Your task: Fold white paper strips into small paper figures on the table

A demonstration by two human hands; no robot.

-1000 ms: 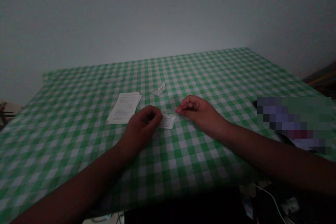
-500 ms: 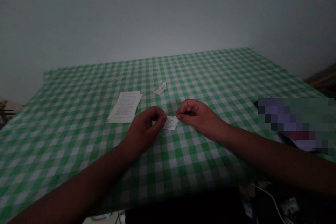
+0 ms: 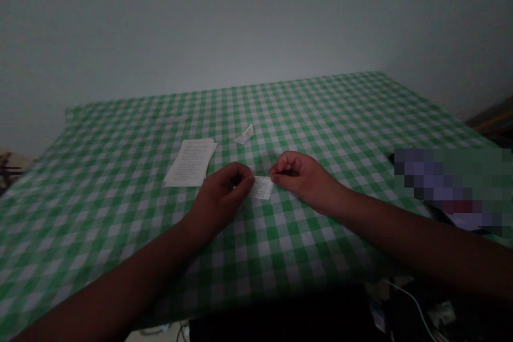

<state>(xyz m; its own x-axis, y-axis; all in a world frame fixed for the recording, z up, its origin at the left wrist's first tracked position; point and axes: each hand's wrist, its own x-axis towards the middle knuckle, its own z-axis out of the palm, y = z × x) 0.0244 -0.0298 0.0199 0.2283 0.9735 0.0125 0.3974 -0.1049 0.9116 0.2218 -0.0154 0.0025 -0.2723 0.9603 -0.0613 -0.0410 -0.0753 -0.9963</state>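
A small folded piece of printed paper (image 3: 262, 188) is held between my two hands, just above or on the checked tablecloth. My left hand (image 3: 224, 187) pinches its left edge between thumb and forefinger. At its upper right corner, my right hand (image 3: 298, 173) pinches with thumb and fingertips, the other fingers curled. Left of my left hand lies a stack of printed paper sheets (image 3: 190, 163). Beyond the hands rests a small folded paper boat (image 3: 244, 134).
A green and white checked tablecloth (image 3: 320, 112) covers the table, which meets a pale wall (image 3: 256, 21) at the back. A dark flat object (image 3: 444, 192), partly blurred out, lies at the right edge. Below the front edge hangs a white cable (image 3: 417, 304).
The folded paper between my hands shows slightly more of its printed face, and my right fingertips have shifted a touch to the right. The rest looks the same.
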